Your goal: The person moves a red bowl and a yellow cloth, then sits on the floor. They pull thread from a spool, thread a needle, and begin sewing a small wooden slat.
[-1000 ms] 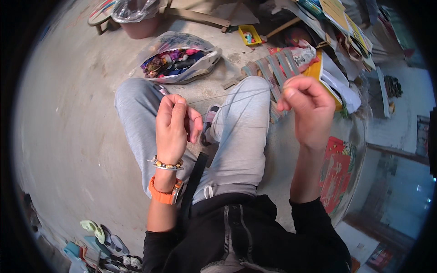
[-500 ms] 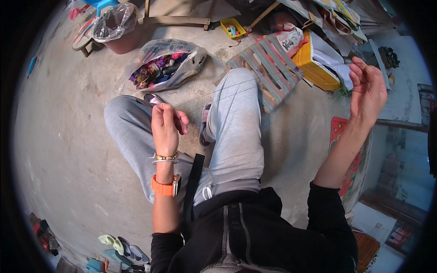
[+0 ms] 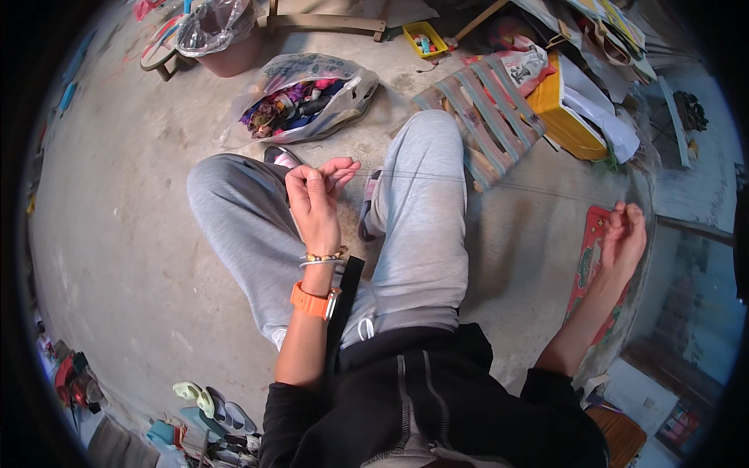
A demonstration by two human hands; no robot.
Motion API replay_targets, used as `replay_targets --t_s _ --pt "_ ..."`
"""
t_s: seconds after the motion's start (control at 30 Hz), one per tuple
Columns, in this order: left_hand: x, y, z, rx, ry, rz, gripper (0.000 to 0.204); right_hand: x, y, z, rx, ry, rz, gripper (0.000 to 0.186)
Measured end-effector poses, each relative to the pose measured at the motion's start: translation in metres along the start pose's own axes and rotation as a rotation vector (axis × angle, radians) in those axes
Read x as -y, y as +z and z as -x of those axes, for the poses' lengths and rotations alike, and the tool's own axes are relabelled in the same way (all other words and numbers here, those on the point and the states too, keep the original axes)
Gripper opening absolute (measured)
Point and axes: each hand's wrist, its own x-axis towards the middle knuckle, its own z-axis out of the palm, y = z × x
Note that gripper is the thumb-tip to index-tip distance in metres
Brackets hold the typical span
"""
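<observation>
Thin dark thread (image 3: 425, 176) stretches in fine strands across my knees, between my two hands. My left hand (image 3: 316, 195), with an orange watch (image 3: 314, 301) and bracelets at its wrist, is above my left thigh. Its thumb and forefinger are pinched on the thread, while the other fingers extend to the right. Out at the far right, my right hand (image 3: 622, 238) has its fingertips drawn together at the thread's other end. Whether a needle is in either pinch is too small to see.
Ahead lies an open plastic bag (image 3: 343, 97) of colourful cloth scraps. A low striped-strap stool (image 3: 484, 117) stands beyond my right knee, beside a yellow box (image 3: 573, 117). A lined bin (image 3: 222, 47) and yellow tray (image 3: 424, 39) are farther off. Slippers (image 3: 222, 409) lie behind left.
My right hand has come down from its raised spot toward the red mat. My left hand has shifted right and slightly up, its fingers extending more. The thread now runs more level, sloping down rightward.
</observation>
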Motion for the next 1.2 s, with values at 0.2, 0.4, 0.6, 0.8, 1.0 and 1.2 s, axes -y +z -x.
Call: replay_targets --t_s 0.2,0.4,0.6,0.8,1.0,1.2 --pt "0.015 0.008 0.008 -0.137 -0.188 0.43 0.013 -0.04 -0.035 0.022 -0.234 0.168 0.177 0.01" --pt "0.024 0.021 0.017 0.236 -0.484 0.709 0.013 -0.092 -0.082 0.031 -0.33 0.24 0.267 0.007" --pt "0.042 0.029 0.035 0.45 -0.659 0.451 0.012 -0.099 -0.018 0.043 -0.056 0.29 0.487 0.016" --pt "0.063 0.002 0.07 0.454 -0.713 -0.003 0.012 -0.136 0.068 0.066 0.407 0.377 0.54 0.009" --pt "0.064 0.003 0.077 0.321 -0.701 0.165 0.011 -0.155 0.136 0.074 0.692 -0.038 0.679 0.008" --pt "0.067 0.001 0.07 0.287 -0.676 0.183 0.012 -0.164 0.155 0.068 0.893 -0.373 0.913 0.012"
